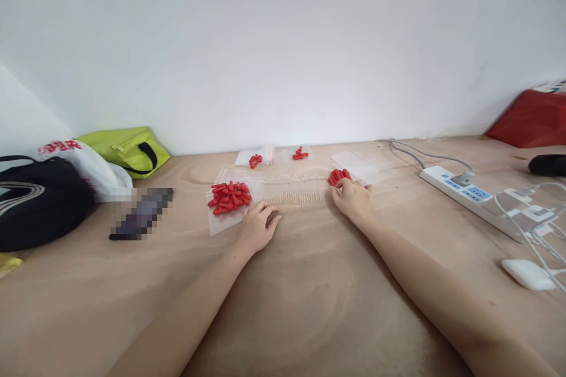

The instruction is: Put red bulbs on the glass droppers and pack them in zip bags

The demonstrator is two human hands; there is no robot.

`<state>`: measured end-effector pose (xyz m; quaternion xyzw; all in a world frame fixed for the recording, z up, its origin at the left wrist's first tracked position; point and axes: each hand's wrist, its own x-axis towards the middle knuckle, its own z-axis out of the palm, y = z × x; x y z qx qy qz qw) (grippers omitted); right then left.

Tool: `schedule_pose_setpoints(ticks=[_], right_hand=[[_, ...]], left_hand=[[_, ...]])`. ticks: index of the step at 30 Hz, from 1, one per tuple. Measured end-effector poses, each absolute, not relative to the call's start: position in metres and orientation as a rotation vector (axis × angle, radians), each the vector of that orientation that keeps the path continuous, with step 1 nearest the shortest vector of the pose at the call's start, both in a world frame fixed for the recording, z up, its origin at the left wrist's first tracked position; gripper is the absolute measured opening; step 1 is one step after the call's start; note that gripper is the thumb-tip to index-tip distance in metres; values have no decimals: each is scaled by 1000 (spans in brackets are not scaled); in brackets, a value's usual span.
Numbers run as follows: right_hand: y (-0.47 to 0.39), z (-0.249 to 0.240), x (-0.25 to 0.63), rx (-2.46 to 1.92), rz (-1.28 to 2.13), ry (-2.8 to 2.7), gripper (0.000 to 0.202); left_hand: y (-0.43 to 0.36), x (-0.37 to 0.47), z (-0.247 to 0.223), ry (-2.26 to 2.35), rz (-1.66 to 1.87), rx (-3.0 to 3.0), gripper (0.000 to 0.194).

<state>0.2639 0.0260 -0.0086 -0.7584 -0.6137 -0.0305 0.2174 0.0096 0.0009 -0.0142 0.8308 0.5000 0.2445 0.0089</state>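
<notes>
My left hand (259,227) lies on the table with thumb and fingers apart and nothing visible in it. Its fingertips are beside a pile of small red club-shaped pieces (230,197) on a clear plastic bag (216,225). My right hand (354,200) reaches to a smaller pile of red pieces (339,177), its fingers curled and pressed together at the near edge. Whatever is between those fingertips is hidden. Between the hands lies a clear strip with rows of thin pale tips (294,188), too small to name.
Few red pieces (255,161) and another small group (300,154) lie at the back on plastic bags. A power strip (464,191) with cables and a white charger (528,274) are right. Left are a phone (144,215), a black bag (39,206) and a lime-green bag (126,150).
</notes>
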Motion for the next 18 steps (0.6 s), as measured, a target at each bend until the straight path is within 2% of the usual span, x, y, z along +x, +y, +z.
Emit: schedule_pose_setpoints(ticks=[6, 12, 18], right_hand=[[41, 1, 235, -2150, 55, -1713, 29], [53, 2, 219, -2244, 96, -1692, 36], [53, 5, 218, -2308, 179, -1688, 34]], left_hand=[[-1, 10, -10, 1637, 753, 2618, 16], [10, -15, 9, 2379, 786, 2388, 22], [20, -35, 17, 2630, 627, 2250, 35]])
